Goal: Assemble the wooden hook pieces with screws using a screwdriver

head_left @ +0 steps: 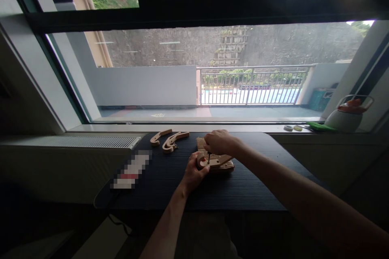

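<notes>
- Curved wooden piece (203, 161) is gripped at its rounded end by the left hand (191, 174) and lies on a wooden block (225, 167) near the middle of the dark desk (249, 188).
- A thin dark tool (209, 156) is pinched upright in the right hand (219, 142), with its tip set against the piece.
- 2 more curved wooden parts (174, 139) are laid to the left, near the desk's far edge.
- A kettle (345, 119) is seen on the windowsill (212, 128), far right.
</notes>
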Action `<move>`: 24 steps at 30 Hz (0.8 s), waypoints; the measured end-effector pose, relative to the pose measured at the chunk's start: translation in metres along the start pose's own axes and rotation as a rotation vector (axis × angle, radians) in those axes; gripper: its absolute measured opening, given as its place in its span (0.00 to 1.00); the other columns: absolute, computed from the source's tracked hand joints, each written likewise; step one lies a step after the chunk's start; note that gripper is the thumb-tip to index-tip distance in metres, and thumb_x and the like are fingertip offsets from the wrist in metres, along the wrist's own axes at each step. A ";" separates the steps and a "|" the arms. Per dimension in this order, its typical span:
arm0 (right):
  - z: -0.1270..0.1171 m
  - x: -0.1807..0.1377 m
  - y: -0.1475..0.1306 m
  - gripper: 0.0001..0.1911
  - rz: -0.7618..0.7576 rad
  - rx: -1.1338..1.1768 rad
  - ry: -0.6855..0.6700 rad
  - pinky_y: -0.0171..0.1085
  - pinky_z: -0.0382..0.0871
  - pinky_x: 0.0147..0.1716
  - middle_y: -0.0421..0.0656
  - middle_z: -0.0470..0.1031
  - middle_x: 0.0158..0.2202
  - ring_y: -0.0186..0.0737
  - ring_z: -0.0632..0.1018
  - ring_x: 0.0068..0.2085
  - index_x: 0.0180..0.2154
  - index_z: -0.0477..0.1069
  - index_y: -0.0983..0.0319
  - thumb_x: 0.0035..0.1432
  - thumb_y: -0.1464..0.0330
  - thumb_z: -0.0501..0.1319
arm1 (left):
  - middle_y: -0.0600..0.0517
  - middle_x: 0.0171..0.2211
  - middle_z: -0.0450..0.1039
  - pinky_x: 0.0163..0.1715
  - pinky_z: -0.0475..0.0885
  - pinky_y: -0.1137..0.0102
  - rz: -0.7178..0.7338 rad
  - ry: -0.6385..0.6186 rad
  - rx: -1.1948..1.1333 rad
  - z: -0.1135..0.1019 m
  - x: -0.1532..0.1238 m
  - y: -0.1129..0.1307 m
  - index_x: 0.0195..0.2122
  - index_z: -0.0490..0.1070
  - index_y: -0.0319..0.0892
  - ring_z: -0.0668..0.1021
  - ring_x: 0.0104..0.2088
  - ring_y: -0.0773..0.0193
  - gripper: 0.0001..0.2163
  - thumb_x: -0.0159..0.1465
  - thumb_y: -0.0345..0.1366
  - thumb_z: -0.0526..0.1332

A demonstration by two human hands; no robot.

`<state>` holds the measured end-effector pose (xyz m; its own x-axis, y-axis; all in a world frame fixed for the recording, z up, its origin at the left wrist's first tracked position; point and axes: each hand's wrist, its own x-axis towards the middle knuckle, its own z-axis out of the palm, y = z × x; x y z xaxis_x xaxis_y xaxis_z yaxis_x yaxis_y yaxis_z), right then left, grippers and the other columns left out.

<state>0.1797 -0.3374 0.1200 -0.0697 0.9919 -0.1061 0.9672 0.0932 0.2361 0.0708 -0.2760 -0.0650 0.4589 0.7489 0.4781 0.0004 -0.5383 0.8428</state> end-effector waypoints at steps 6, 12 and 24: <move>-0.011 -0.010 0.000 0.16 -0.059 -0.002 -0.006 0.35 0.62 0.29 0.47 0.76 0.38 0.44 0.75 0.37 0.45 0.70 0.64 0.55 0.66 0.60 | 0.49 0.46 0.67 0.51 0.64 0.62 0.003 -0.002 -0.001 -0.001 -0.001 -0.002 0.39 0.67 0.42 0.71 0.48 0.59 0.13 0.52 0.31 0.63; -0.014 -0.014 -0.006 0.07 -0.144 0.007 0.003 0.33 0.60 0.28 0.46 0.76 0.35 0.40 0.75 0.34 0.37 0.73 0.64 0.55 0.72 0.59 | 0.49 0.46 0.67 0.51 0.65 0.63 0.014 0.001 -0.003 -0.001 -0.001 -0.002 0.38 0.68 0.42 0.71 0.47 0.59 0.12 0.52 0.32 0.64; -0.008 -0.009 0.003 0.11 -0.073 0.056 -0.022 0.33 0.60 0.29 0.46 0.77 0.36 0.39 0.74 0.35 0.40 0.74 0.65 0.56 0.71 0.57 | 0.48 0.47 0.66 0.52 0.64 0.62 0.009 -0.003 0.011 0.000 -0.001 0.000 0.43 0.68 0.42 0.71 0.49 0.58 0.16 0.52 0.31 0.64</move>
<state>0.1818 -0.3452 0.1292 -0.1358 0.9805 -0.1423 0.9719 0.1598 0.1730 0.0699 -0.2768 -0.0656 0.4617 0.7431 0.4844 0.0067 -0.5490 0.8358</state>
